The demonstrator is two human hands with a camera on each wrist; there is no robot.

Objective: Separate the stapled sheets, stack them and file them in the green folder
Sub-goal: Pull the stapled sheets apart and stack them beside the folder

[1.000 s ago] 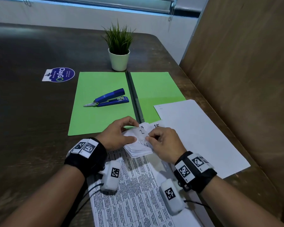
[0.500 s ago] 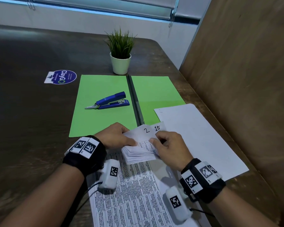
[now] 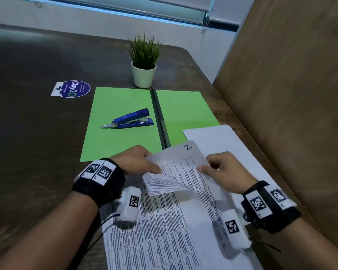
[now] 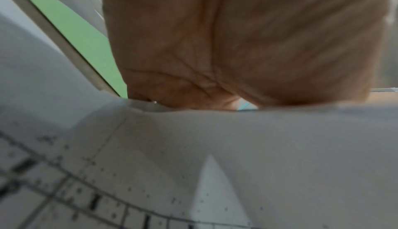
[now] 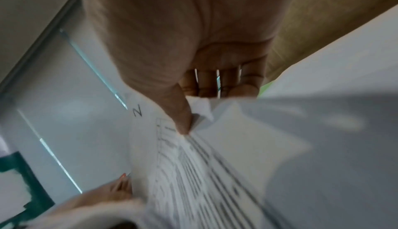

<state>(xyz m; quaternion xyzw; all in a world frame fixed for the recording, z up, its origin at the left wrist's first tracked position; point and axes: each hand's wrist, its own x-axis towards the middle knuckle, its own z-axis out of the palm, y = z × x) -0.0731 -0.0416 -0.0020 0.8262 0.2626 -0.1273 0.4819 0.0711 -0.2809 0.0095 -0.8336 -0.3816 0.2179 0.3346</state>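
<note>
Dark desk near its right edge: your left hand (image 3: 137,162) pins the stapled sheets (image 3: 164,184) while your right hand (image 3: 222,170) fingers pinch sheet 2 (image 3: 183,158); next, tear it free gently toward the green folder (image 3: 121,121).

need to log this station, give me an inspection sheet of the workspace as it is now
surface: dark wooden table.
job's things: green folder lies open; printed sheets near edge, top sheet marked 2 lifted; blank sheet at right.
clutter: blue stapler on folder's left half; potted plant; round sticker.
grippers: left hand grips the folded corner; right hand pinches the top sheet.
cables: black lead at left wrist.
surroundings: wooden partition at right; window blind behind.
</note>
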